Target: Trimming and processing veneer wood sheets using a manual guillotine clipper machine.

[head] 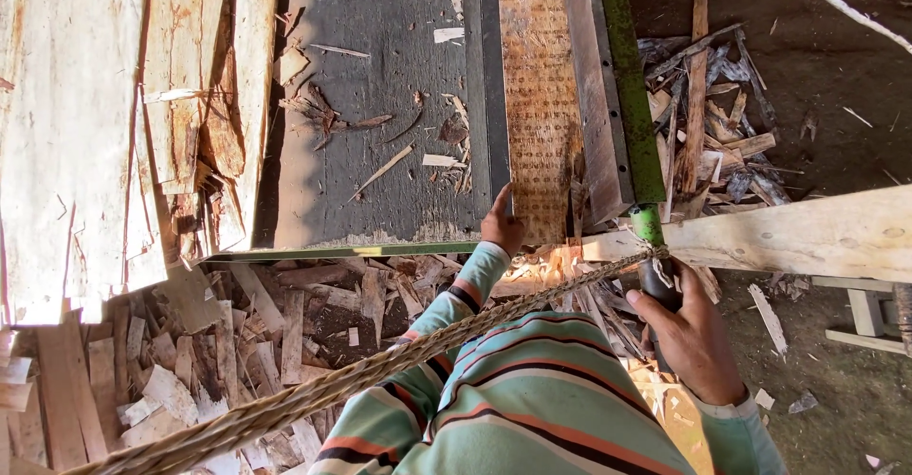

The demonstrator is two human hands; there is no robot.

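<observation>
My left hand [501,225] reaches forward in a striped sleeve and grips the near end of a long brown wood veneer strip [539,95] lying on the dark machine bed [380,152]. My right hand [692,340] is closed around the dark handle [657,280] at the near end of a green lever bar [627,85] that runs along the strip's right side. A thick braided rope [380,370] is tied at the handle and stretches down to the lower left across my arm.
Pale rough veneer sheets [85,133] are stacked at the left. Wood scraps and offcuts [237,342] litter the ground below the bed, with more scraps [708,123] at the right. A pale timber beam [807,233] crosses at the right above a dirt floor [817,57].
</observation>
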